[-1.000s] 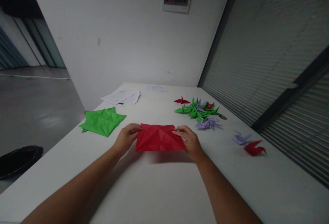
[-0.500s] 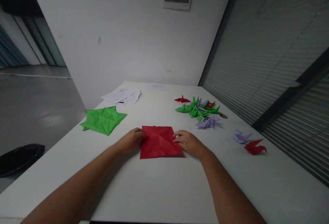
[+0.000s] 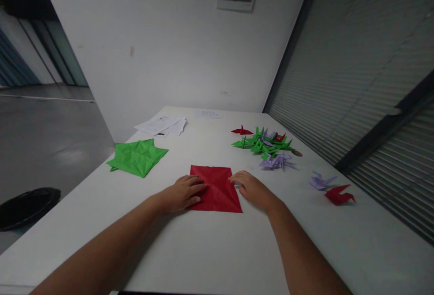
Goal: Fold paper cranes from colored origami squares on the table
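Note:
A creased red square of paper (image 3: pixel 217 187) lies flat on the white table (image 3: pixel 210 250) in front of me. My left hand (image 3: pixel 183 192) rests palm down on its left part, fingers stretched flat over the paper. My right hand (image 3: pixel 252 189) lies at the sheet's right edge, fingertips touching the paper, fingers loosely extended. Neither hand grips anything.
A stack of creased green paper (image 3: pixel 137 157) lies at the left. A pile of green, red and lilac folded cranes (image 3: pixel 267 146) sits at the back right, with a lilac crane (image 3: pixel 320 180) and a red crane (image 3: pixel 339 194) further right. White printed sheets (image 3: pixel 161 125) lie at the back. A black bin (image 3: pixel 27 204) stands on the floor left.
The red sheet, held up slightly by both hands before, now lies flat on the table nearer to me. My left hand has slid onto it and pressed down.

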Available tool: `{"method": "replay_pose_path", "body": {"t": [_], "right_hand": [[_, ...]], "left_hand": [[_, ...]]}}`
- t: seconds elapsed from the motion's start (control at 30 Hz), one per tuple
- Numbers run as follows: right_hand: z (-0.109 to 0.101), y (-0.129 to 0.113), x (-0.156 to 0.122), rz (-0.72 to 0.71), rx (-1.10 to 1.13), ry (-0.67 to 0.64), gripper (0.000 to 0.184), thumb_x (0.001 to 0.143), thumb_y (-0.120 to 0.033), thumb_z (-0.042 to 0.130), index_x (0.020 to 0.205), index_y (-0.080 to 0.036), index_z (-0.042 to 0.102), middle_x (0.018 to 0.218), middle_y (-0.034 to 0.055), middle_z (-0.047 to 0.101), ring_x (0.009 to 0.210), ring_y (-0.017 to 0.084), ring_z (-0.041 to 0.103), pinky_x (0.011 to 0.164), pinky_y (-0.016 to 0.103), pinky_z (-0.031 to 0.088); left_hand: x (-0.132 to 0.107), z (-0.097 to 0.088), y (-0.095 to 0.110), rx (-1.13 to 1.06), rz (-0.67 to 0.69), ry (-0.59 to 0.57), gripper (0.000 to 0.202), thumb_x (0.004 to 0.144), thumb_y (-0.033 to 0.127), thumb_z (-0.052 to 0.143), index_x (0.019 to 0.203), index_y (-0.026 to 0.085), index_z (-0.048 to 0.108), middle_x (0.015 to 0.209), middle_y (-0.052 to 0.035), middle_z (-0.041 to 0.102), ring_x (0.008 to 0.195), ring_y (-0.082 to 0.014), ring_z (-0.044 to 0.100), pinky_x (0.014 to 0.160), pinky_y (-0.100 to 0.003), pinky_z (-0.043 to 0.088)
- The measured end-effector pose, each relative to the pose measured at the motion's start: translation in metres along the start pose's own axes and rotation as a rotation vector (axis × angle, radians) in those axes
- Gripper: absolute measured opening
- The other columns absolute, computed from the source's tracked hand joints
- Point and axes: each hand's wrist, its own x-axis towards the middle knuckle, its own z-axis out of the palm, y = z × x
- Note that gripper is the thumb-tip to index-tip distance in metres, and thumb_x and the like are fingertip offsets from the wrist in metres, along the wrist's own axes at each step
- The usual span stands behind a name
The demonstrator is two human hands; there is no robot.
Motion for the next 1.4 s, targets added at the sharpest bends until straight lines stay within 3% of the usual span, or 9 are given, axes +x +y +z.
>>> {"method": "replay_pose_path", "body": {"t": [0.2,0.33,0.43,0.53,0.63,0.9,1.07,1.23,1.4], "right_hand": [[0.014,-0.015,0.002,-0.062,0.054,-0.090,0.060,0.084,-0.006,0.057,0.140,-0.027,0.062,0.145,0.0069,0.062,0.139,0.025,0.051,0.121,0.051,0.034],[0.022,-0.023,0.003,-0.021,0.082,-0.205,0.051,0.088,-0.021,0.068,0.138,-0.025,0.065,0.143,0.0097,0.064,0.138,0.028,0.053,0.118,0.048,0.040],[0.024,-0.024,0.004,-0.007,0.074,-0.214,0.047,0.089,-0.028,0.071,0.135,-0.024,0.067,0.139,0.0109,0.067,0.135,0.029,0.056,0.116,0.048,0.041],[0.024,-0.023,0.005,-0.021,0.050,-0.218,0.045,0.090,-0.027,0.069,0.134,-0.023,0.068,0.137,0.0116,0.068,0.134,0.029,0.057,0.115,0.047,0.042],[0.023,-0.022,0.004,-0.017,0.038,-0.222,0.044,0.091,-0.029,0.069,0.134,-0.022,0.068,0.138,0.0122,0.067,0.133,0.029,0.058,0.115,0.047,0.043],[0.023,-0.018,0.002,-0.022,0.070,-0.185,0.044,0.090,-0.030,0.070,0.134,-0.024,0.068,0.138,0.0124,0.067,0.129,0.030,0.060,0.114,0.049,0.043],[0.021,-0.025,0.002,-0.070,0.080,-0.228,0.055,0.090,-0.031,0.071,0.144,-0.027,0.059,0.148,0.0098,0.059,0.135,0.029,0.054,0.117,0.048,0.039],[0.023,-0.029,0.005,-0.091,-0.001,-0.293,0.057,0.088,-0.039,0.074,0.142,-0.025,0.061,0.145,0.0108,0.062,0.135,0.031,0.052,0.116,0.048,0.039],[0.022,-0.031,0.006,-0.097,-0.015,-0.291,0.056,0.089,-0.042,0.073,0.141,-0.026,0.062,0.142,0.0109,0.063,0.131,0.031,0.054,0.114,0.047,0.040]], "left_hand": [[-0.001,-0.001,0.000,0.009,0.018,0.003,0.049,0.100,0.047,0.052,0.142,0.023,0.061,0.147,-0.0179,0.054,0.135,-0.0375,0.050,0.116,-0.053,0.035],[-0.003,-0.006,-0.003,-0.070,0.023,0.014,0.046,0.099,0.044,0.056,0.140,0.023,0.063,0.147,-0.0161,0.056,0.135,-0.0345,0.052,0.117,-0.050,0.035],[-0.007,-0.015,-0.007,-0.153,0.022,-0.007,0.045,0.098,0.030,0.056,0.142,0.023,0.060,0.149,-0.0150,0.055,0.137,-0.0313,0.051,0.117,-0.047,0.038],[-0.012,-0.022,-0.013,-0.217,0.025,-0.083,0.063,0.084,0.014,0.062,0.146,0.023,0.056,0.154,-0.0142,0.051,0.141,-0.0318,0.048,0.117,-0.047,0.038],[-0.015,-0.025,-0.016,-0.232,0.034,-0.110,0.080,0.070,0.009,0.069,0.147,0.024,0.054,0.156,-0.0143,0.049,0.143,-0.0347,0.046,0.117,-0.049,0.039],[-0.009,-0.024,-0.012,-0.258,0.042,0.017,0.071,0.074,0.004,0.060,0.141,0.027,0.061,0.142,-0.0106,0.063,0.129,-0.0287,0.060,0.110,-0.043,0.046],[-0.006,-0.022,-0.011,-0.205,0.071,0.029,0.060,0.080,0.010,0.064,0.137,0.025,0.064,0.139,-0.0127,0.064,0.126,-0.0302,0.061,0.109,-0.043,0.046],[-0.007,-0.025,-0.008,-0.149,0.092,-0.013,0.064,0.080,0.012,0.066,0.142,0.026,0.060,0.142,-0.0129,0.062,0.130,-0.0316,0.057,0.113,-0.046,0.040],[-0.011,-0.028,-0.006,-0.105,0.056,-0.112,0.084,0.072,0.046,0.085,0.148,0.029,0.054,0.152,-0.0159,0.052,0.138,-0.0417,0.048,0.115,-0.056,0.034]]}}
